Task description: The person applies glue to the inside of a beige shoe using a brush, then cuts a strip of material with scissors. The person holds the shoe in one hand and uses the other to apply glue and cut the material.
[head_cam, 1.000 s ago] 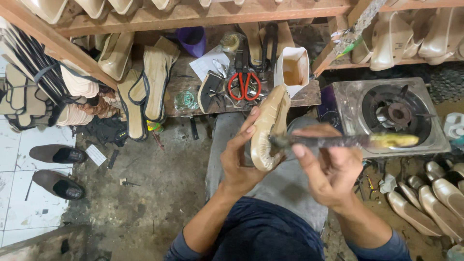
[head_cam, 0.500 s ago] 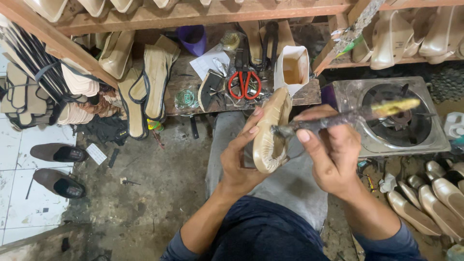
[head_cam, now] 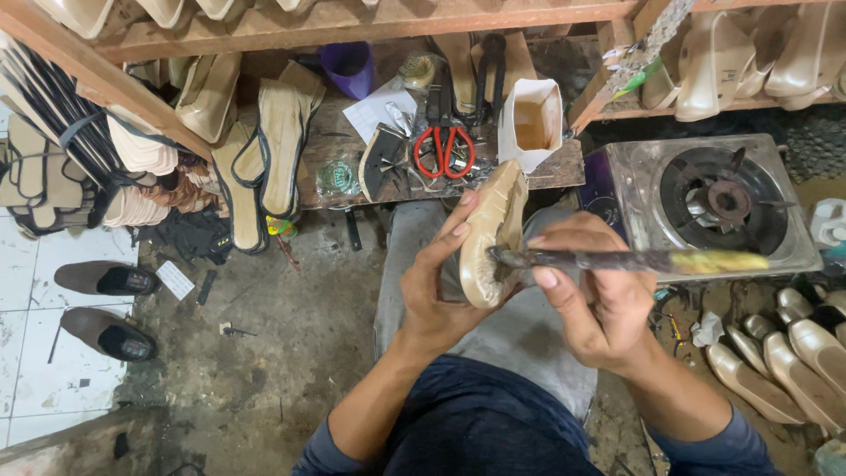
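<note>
While clasping sole (head_cam: 493,234) — curled fingers (head_cam: 449,231).

Low wooden bench (head_cam: 564,172): red-handled scissors (head_cam: 445,145), white paper sheet (head_cam: 379,110), purple cup (head_cam: 348,69), white glue-stained container (head_cam: 531,123), dark shoe piece (head_cam: 381,160).
Upper shelf (head_cam: 370,19): pale shoe parts along its top edge.
Floor (head_cam: 282,353): gas stove (head_cam: 705,207), two brown shoes (head_cam: 106,304), beige soles (head_cam: 784,361) at right, small scraps.

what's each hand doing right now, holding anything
Left hand: closed around a beige shoe sole, held upright over the lap.
Right hand: closed on a dark-handled brush, its tip touching the sole.
</note>
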`<state>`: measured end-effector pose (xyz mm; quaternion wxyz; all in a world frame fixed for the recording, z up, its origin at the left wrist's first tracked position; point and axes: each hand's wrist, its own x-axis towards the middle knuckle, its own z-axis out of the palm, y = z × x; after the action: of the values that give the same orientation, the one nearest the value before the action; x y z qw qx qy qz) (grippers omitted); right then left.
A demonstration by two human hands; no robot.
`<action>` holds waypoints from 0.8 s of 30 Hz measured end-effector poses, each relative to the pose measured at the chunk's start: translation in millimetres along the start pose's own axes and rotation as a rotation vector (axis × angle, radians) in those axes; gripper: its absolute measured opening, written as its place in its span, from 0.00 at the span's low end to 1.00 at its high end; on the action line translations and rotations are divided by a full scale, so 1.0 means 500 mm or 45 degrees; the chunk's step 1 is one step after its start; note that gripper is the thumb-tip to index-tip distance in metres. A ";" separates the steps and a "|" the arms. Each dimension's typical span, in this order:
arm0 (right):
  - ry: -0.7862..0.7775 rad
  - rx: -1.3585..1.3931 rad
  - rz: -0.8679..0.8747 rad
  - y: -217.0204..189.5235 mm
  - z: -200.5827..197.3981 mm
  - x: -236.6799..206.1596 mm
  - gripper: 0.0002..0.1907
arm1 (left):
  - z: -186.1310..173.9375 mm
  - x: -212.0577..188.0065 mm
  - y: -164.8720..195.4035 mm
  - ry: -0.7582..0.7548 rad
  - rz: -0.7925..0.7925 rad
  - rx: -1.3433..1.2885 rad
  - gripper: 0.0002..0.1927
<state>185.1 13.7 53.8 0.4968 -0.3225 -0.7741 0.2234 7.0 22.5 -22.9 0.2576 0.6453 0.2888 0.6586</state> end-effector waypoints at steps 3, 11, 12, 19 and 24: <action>0.008 -0.004 0.030 0.007 -0.005 0.005 0.10 | -0.001 0.001 0.005 -0.011 0.012 -0.011 0.44; -0.046 0.004 -0.004 0.004 -0.012 0.018 0.11 | -0.006 0.003 0.014 -0.056 -0.032 0.056 0.43; -0.072 0.027 -0.041 0.002 -0.014 0.018 0.11 | -0.006 0.003 0.014 -0.058 -0.033 0.061 0.43; -0.088 -0.034 -0.129 -0.002 -0.023 0.016 0.11 | -0.006 0.005 0.016 -0.053 -0.041 0.053 0.43; -0.108 -0.098 -0.123 0.007 -0.024 0.020 0.08 | -0.005 0.007 0.022 -0.078 -0.042 0.014 0.44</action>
<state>194.2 23.6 62.3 0.4611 -0.2940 -0.8171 0.1828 4.8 17.0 -12.5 0.2738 0.6618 0.2949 0.6326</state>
